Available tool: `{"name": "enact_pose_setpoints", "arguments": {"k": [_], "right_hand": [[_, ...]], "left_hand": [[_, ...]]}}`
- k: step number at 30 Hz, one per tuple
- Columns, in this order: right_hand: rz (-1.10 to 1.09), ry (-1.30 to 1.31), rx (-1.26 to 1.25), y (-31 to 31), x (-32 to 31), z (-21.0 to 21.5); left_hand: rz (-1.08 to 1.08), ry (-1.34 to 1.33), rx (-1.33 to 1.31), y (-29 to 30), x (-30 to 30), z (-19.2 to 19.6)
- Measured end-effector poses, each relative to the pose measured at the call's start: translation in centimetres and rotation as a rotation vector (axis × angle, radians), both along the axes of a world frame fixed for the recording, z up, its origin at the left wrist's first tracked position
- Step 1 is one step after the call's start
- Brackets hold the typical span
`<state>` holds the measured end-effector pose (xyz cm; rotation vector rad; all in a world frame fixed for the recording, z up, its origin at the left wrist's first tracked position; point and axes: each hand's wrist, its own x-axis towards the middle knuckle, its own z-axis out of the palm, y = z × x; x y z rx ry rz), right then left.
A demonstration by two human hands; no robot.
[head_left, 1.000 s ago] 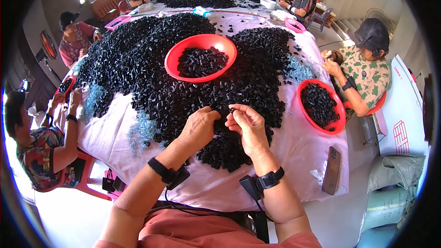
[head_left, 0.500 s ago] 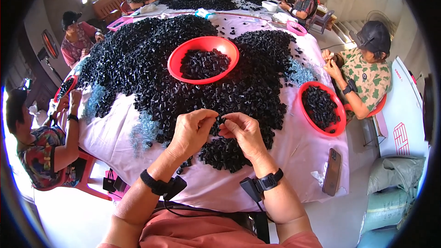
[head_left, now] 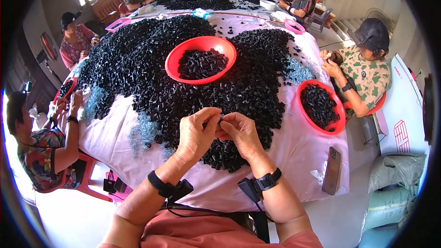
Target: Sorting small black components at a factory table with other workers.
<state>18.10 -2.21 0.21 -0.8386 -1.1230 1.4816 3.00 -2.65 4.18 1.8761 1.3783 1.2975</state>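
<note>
Both my hands meet over the near edge of a big heap of small black plastic parts [head_left: 138, 64]. My left hand [head_left: 198, 131] is closed in a pinch, its fingertips touching those of the other hand. My right hand [head_left: 241, 133] pinches too, around a small black part [head_left: 221, 120] that is mostly hidden by the fingers. Whether the left fingers also grip that part or something thinner cannot be made out. Beyond my hands, a red bowl [head_left: 171, 66] with black parts in it rests on the heap.
Right of the heap stands a second red bowl [head_left: 342, 115] of black parts, with a phone [head_left: 331, 171] nearer me. Clear bluish filaments [head_left: 142, 133] lie at the heap's left edge. Co-workers sit around the pink-covered table [head_left: 285, 174], the nearest person [head_left: 370, 69] at right.
My hands have drawn closer together, the left moving slightly right. The black part, plainer between the fingertips before, is now more covered. The view has shifted a little.
</note>
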Motion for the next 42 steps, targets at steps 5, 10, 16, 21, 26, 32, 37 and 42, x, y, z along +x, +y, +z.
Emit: {"name": "enact_pose_setpoints", "arguments": {"k": [5, 10, 16, 21, 26, 32, 37, 42], "right_hand": [[-0.010, -0.034, -0.005, -0.2, -0.1, 0.4], [-0.025, -0.032, 0.002, -0.1, -0.3, -0.1], [-0.035, 0.005, -0.025, -0.1, -0.3, 0.2], [-0.049, 0.024, 0.005, -0.2, -0.4, 0.3], [-0.093, -0.002, 0.030, 0.0, -0.1, -0.1], [-0.093, 0.184, -0.021, 0.1, 0.3, 0.2], [-0.071, 0.194, -0.035, 0.2, 0.4, 0.1], [-0.071, 0.182, -0.027, 0.2, 0.4, -0.1]], "left_hand": [[0.024, -0.028, -0.009, -0.2, 0.6, 0.2], [0.013, -0.034, 0.019, -0.1, 0.8, 0.0], [-0.032, 0.017, 0.073, -0.1, 0.3, 0.1], [-0.051, 0.074, 0.096, 0.0, -0.2, -0.4], [-0.179, -0.010, -0.028, 0.4, -1.2, -0.4], [-0.160, 0.410, 0.109, 1.2, -3.1, -2.9], [-0.106, 0.537, 0.104, 0.6, -2.4, -4.4], [-0.094, 0.600, 0.093, 0.7, -2.1, -4.0]]}}
